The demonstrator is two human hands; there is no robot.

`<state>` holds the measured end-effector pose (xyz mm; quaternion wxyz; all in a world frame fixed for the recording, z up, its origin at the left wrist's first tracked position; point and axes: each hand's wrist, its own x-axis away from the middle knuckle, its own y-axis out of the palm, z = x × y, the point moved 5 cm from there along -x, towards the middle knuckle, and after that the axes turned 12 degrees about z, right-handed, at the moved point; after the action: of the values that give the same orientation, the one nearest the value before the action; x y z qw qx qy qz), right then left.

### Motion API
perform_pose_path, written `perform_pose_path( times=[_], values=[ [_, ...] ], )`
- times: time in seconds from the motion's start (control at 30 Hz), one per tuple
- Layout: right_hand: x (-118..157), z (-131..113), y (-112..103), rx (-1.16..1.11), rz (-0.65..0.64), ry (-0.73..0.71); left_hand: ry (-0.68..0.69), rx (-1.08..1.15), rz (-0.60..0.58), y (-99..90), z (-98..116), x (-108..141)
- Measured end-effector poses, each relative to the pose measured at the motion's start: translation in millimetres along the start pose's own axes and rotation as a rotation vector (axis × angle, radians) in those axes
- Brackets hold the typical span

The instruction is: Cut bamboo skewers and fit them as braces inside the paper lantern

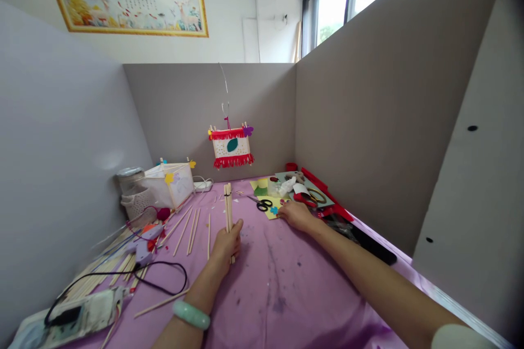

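Observation:
Wrapped round a small bundle of wooden sticks (228, 208), my left hand (227, 244) is raised over the purple cloth (254, 283). The sticks stand nearly upright, with a dark band near their tops. Farther right, my right hand (295, 216) reaches to the edge of the yellow paper (271, 215), its fingertips beside a blue flower cutout (274, 210). Whether those fingers grip anything is too small to tell. Black-handled scissors (264, 205) lie just left of the cutout.
A red-fringed lantern (232, 146) hangs at the back. On the left are a white lantern frame (180, 185), a glue gun (143, 245), its black cable, a power strip (77, 316) and loose sticks (193, 232). A tape roll (317, 196) and red strips lie at right.

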<state>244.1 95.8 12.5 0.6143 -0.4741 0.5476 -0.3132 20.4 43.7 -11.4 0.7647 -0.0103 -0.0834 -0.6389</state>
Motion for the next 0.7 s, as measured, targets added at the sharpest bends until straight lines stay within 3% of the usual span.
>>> perform_pose_path(
  times=[0.23,0.53,0.63,0.7],
  values=[
    [-11,20,-10,-0.048,0.122,0.144,-0.002,-0.002,0.005,-0.3,-2,-2],
    [-46,81,-59,0.01,0.272,0.432,-0.028,0.003,-0.03,0.3,-4,-1],
    [-40,73,-66,0.033,0.329,0.421,-0.032,0.014,-0.056,2.3,-4,0],
    [-34,48,-65,0.01,0.369,0.333,-0.028,0.02,-0.076,3.8,-4,1]
  ],
)
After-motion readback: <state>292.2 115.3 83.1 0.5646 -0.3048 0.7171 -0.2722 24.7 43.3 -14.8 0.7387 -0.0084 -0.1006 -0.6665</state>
